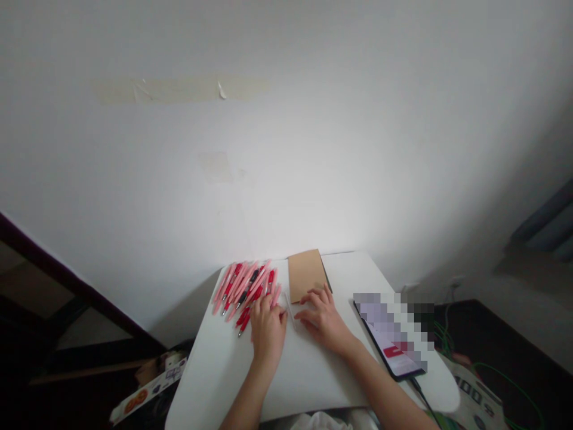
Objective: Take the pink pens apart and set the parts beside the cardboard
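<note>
My left hand point(268, 325) is at the near right edge of a pile of pens point(244, 285), with its fingers bent down and its thumb drawn in. Pink, red and a few dark pens lie mixed in that pile. A pink pen point(277, 294) shows just beyond the left fingertips; what those fingers grip is hidden. My right hand point(321, 318) has its fingers apart, holding nothing visible. It overlaps the near right part of a brown notebook point(307, 275). A thin, clear strip point(290, 309) lies between both hands, near the right thumb and forefinger.
Right of my right arm, a phone point(394, 346) lies on the white table point(313, 382), with a black cable point(421, 394) at its lower end. The far table edge meets a pale wall point(286, 149). Boxes and bags stand on the floor at both sides.
</note>
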`<state>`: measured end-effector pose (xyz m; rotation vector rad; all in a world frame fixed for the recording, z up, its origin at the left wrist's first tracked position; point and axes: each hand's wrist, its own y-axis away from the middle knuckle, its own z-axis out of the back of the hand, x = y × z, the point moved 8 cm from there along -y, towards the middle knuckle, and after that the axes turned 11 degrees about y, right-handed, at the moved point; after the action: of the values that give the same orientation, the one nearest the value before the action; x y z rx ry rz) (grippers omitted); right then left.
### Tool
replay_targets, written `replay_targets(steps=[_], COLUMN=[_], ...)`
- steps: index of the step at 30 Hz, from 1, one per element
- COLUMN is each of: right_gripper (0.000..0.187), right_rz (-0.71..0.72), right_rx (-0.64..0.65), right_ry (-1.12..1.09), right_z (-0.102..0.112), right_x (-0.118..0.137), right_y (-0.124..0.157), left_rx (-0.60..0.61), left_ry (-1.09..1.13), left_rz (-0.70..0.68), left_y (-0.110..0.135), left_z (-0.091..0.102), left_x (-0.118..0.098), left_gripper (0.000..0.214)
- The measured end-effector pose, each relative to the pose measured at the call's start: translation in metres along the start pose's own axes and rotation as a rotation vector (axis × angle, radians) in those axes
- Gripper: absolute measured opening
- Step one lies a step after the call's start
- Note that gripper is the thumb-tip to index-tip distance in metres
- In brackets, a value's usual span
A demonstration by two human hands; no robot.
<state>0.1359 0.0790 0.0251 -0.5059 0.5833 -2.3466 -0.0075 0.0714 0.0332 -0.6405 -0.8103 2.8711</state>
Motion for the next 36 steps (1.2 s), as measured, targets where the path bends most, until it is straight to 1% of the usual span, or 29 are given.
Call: replay_targets(steps=[3,10,16,19,24,30,36], right_gripper=[0.022,0.02,0.023,0.022,0.022,0.017,0.022], right_rz=[-0.001,0.006,0.013,0.014,0.02,0.041,0.05], right_rx=[-0.006,-0.013,0.013,0.026,0.019,0.025,0.05], right_ry=[-0.003,0.037,0.072,0.072,0.078,0.07,0.04], right_z=[-0.003,-0.015,-0.022,-0.025,-0.029,-0.027,-0.029], right_x=[0.0,-0.001,0.003,0.005,0.008,0.013,0.013], right_y=[0.0,-0.002,-0.004,-0.006,-0.008,-0.011,-0.012], left_rx=[-0.012,-0.114,-0.233,-0.264,-0.297,-0.308,-0.315], left_ry=[-0.008,0.028,0.093,0.121,0.149,0.19,0.197], left_rz=[-0.013,-0.047,-0.045,-0.044,-0.03,-0.009,-0.004], left_y=[0.001,0.004,0.007,0.008,0.008,0.008,0.009], left_z=[-0.001,0.001,0.009,0.012,0.017,0.02,0.019], left_x=[0.0,0.003,0.011,0.012,0.014,0.017,0.017], left_gripper=[0.014,0.012,0.016,0.017,0.018,0.019,0.019])
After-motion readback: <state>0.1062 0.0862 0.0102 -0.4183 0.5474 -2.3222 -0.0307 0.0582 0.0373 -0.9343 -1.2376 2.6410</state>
